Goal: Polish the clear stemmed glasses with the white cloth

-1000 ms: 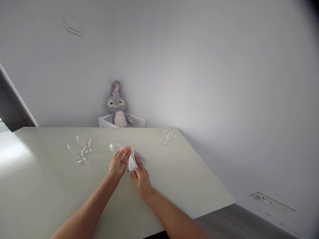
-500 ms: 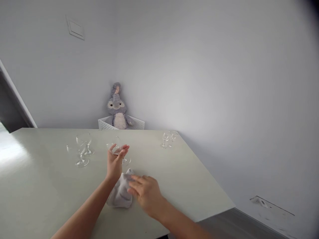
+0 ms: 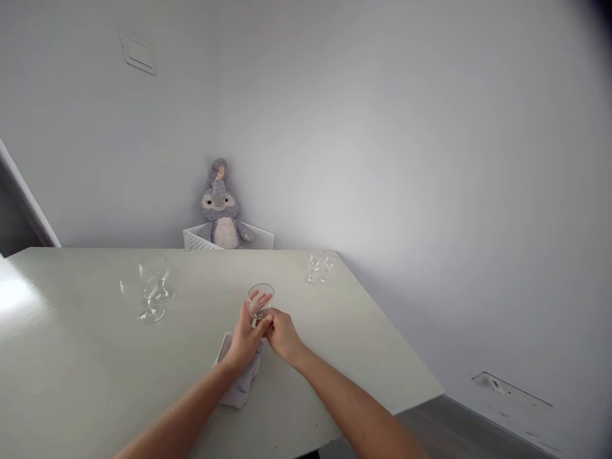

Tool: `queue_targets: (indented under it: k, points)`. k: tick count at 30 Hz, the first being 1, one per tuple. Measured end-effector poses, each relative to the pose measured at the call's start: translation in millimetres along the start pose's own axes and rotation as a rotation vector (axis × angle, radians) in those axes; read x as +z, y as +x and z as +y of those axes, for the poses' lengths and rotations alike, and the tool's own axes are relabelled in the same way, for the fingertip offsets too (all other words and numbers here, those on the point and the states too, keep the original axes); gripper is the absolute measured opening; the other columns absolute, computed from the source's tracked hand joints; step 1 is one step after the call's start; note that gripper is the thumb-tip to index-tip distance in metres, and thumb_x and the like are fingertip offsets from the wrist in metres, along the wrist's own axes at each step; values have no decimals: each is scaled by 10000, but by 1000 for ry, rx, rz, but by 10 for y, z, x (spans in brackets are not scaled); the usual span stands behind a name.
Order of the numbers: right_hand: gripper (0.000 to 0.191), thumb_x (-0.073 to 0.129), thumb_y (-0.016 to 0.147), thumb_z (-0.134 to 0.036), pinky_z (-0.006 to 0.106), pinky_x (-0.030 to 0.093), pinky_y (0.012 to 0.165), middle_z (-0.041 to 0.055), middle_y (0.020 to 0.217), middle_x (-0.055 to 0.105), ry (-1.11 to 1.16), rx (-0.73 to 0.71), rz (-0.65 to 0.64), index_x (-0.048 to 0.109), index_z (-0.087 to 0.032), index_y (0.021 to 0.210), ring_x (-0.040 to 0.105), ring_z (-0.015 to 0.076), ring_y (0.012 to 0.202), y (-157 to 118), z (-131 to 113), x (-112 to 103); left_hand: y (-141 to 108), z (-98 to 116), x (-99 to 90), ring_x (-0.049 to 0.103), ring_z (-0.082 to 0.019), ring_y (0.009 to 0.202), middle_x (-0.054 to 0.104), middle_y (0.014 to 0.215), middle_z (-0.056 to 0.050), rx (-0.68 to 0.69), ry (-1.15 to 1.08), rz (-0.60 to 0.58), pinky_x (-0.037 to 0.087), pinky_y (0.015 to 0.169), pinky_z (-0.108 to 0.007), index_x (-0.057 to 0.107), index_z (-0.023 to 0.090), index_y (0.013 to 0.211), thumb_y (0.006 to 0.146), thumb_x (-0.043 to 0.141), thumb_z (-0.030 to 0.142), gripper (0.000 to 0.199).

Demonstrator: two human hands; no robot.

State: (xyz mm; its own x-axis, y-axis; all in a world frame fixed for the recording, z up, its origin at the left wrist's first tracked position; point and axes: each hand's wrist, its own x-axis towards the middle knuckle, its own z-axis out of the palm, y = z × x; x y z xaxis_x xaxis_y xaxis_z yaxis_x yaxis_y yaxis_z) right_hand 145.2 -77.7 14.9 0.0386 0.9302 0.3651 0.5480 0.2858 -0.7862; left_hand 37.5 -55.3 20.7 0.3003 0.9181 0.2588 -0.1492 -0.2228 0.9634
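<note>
A clear stemmed glass [image 3: 261, 298] stands upright between both hands over the middle of the table. My left hand [image 3: 248, 338] cups the glass from the near left, its fingers showing through the bowl. My right hand [image 3: 282, 331] pinches low on it, around the stem; the foot is hidden by the fingers. A folded pale grey cloth [image 3: 239, 389] lies on the table under my left wrist, partly covered by it.
Two larger stemmed glasses [image 3: 152, 312] stand at the left of the pale table [image 3: 354, 376]. Two small stemmed glasses [image 3: 313, 262] stand near the far right corner. Behind the far edge, a grey plush toy [image 3: 224, 233] sits in a white perforated basket [image 3: 264, 239] against the wall.
My right hand has left the cloth and taken hold of the glass low down. The glass, tilted before in my left hand, is now upright and further right.
</note>
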Motion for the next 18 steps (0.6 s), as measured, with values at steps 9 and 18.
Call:
queue_targets:
  k: [9, 18]
  points:
    - [205, 467, 757, -214, 220, 442, 524, -13, 625, 571, -39, 257, 185, 591, -158, 910, 550, 115, 543, 594, 805, -325, 145, -341, -130, 545, -214, 989, 571, 1146, -118, -182, 142, 152, 403, 787, -331, 372, 220, 1162, 787, 460, 459, 453]
    - [220, 430, 739, -182, 194, 434, 438, 20, 750, 614, -45, 373, 284, 574, -162, 905, 558, 108, 530, 956, 1216, -377, 173, -400, -166, 582, -184, 809, 635, 1040, -88, -220, 158, 158, 407, 635, -280, 480, 213, 1019, 763, 465, 485, 373]
